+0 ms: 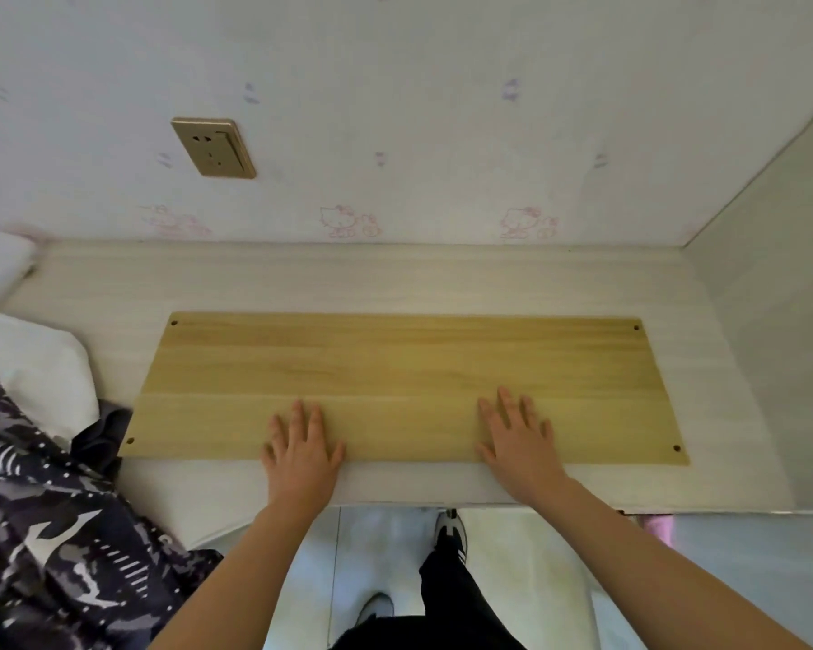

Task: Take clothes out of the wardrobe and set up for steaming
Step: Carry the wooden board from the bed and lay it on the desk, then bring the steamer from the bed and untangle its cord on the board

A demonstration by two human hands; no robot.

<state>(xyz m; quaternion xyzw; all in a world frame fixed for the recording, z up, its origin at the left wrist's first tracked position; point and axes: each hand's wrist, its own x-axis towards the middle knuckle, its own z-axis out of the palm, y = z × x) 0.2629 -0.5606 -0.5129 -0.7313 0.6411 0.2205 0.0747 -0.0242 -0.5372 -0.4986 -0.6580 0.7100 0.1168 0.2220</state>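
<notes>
From the head camera, looking forward and down, a long yellow-brown wooden board (395,382) lies flat on a pale desk (442,283) that runs along a wall papered with faint pink cartoon cats. The board has a small hole near each of its four corners, and its near long edge sits just back from the desk's front edge. The left hand (301,455) rests palm down on the near edge of the board, left of its middle, with its fingers (296,415) spread and flat on the wood, gripping nothing. The right hand (517,445) lies the same way right of the middle, its fingers (505,405) also spread flat and holding nothing; the two hands are well apart. A gold-coloured wall socket (213,147) is set in the wall above the left part of the desk. The clothes show at the left: a dark patterned garment (57,546) with white and grey markings is heaped over the desk's left end and spills down past its front edge, with a white cloth (38,368) lying just behind it. Neither touches the hands. Below the desk edge the person's dark trouser leg (447,588) and a shoe (449,525) stand on a light tiled floor (536,579).
</notes>
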